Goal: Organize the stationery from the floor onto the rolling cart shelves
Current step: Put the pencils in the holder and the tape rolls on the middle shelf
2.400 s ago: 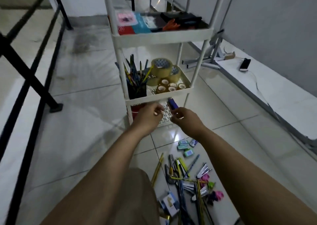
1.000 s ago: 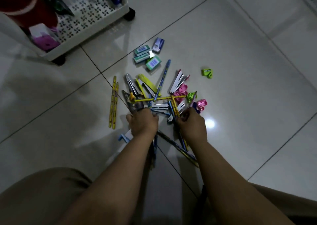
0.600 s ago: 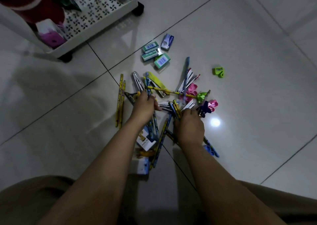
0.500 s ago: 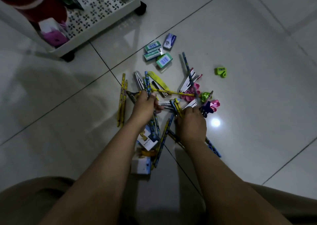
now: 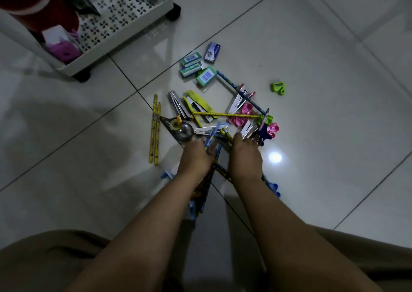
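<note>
While left hand (image 5: pixel 196 158) fingers grip pencils (image 5: pixel 210 140), right hand (image 5: pixel 244 155) beside, its grasp unclear.

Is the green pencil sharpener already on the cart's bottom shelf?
No, the green pencil sharpener lies on the floor tile to the right of the stationery pile, well apart from the cart's bottom shelf.

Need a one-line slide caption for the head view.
Both hands gather pencils from floor stationery beside the rolling cart.
</note>
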